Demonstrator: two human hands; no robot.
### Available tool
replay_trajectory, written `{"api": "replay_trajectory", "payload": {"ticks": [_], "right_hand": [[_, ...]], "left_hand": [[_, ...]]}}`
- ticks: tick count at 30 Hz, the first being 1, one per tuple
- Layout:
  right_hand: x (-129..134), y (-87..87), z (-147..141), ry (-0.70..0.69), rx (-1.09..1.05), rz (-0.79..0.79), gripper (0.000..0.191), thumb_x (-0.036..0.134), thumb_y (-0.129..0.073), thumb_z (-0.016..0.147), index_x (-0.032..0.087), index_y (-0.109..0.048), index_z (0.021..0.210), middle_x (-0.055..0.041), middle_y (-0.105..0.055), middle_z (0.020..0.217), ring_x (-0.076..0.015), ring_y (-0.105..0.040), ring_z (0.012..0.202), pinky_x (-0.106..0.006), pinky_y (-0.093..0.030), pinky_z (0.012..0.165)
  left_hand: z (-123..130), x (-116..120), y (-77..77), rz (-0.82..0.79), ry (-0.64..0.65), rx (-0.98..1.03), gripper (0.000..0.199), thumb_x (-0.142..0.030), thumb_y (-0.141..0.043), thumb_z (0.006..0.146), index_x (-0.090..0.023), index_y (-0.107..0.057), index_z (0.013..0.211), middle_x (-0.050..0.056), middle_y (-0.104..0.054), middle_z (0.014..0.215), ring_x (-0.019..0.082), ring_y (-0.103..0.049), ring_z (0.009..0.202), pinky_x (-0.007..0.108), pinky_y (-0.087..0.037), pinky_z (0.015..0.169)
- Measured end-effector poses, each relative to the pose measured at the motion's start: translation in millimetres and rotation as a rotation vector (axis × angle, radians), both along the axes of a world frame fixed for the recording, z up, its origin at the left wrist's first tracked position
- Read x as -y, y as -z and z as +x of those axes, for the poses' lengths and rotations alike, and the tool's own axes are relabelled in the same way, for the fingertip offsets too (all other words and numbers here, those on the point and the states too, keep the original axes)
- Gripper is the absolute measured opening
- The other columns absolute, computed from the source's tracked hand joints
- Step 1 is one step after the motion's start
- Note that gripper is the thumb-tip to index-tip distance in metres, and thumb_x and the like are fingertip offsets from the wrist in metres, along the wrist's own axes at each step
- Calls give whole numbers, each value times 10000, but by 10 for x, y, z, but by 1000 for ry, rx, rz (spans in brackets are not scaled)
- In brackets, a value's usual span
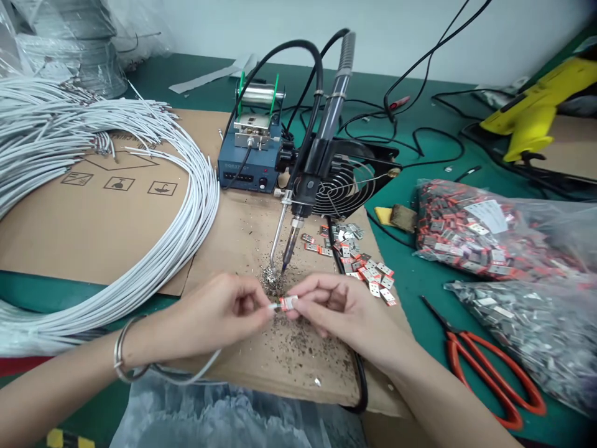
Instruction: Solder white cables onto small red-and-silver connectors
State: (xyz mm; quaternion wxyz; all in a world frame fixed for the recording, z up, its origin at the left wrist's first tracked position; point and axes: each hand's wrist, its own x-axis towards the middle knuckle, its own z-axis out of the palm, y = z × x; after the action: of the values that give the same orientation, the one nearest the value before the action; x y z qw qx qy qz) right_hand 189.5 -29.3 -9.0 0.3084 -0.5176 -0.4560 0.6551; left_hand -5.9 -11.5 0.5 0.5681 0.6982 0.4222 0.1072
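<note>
My left hand [224,311] pinches the end of a white cable [200,375], whose length loops below the wrist. Between finger and thumb, my right hand [345,308] grips a small red-and-silver connector [289,303]. The cable's end meets or nearly meets the connector's left side; the exact contact is too small to tell. Just above the connector is the tip of a soldering iron [288,249], held upright in a stand, with a thin metal feed tube [278,233] beside it. Similar connectors [368,272] lie loose to the right of the iron.
A coil of white cables [200,218] covers the left. Behind the iron stand a blue solder feeder [245,168] and a black fan [349,183]. On the right are bags of red parts [461,236] and metal parts [536,336], plus red-handled scissors [489,373].
</note>
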Motion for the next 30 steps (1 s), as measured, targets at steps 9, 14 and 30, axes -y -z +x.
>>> {"api": "replay_trajectory", "payload": {"ticks": [9,14,30], "right_hand": [[492,-224,23,-109,-4,67,38,207,-648,719,170,-641,714,2,-619,595,-87,-511,522,-191,-394,476],[652,-259,-37,-136,-93,84,89,218,-648,721,141,-631,764,-1,-619,612,-87,-537,545,-195,-428,519],[1006,-243,1029,271,1332,428,175,354,-543,777,187,-549,829,-99,-592,695,-246,-529,565,-328,-323,523]], "left_hand": [[-38,568,-42,-312,26,145,186,-325,-562,804,-144,-572,763,-52,-464,591,79,-385,555,181,-285,502],[-109,721,-16,-465,-7,274,169,-290,-609,769,-121,-604,766,-13,-565,600,83,-466,547,180,-325,510],[-319,1098,182,-448,-234,440,325,-434,-652,707,-128,-579,791,-33,-554,504,0,-295,285,115,-221,274]]}}
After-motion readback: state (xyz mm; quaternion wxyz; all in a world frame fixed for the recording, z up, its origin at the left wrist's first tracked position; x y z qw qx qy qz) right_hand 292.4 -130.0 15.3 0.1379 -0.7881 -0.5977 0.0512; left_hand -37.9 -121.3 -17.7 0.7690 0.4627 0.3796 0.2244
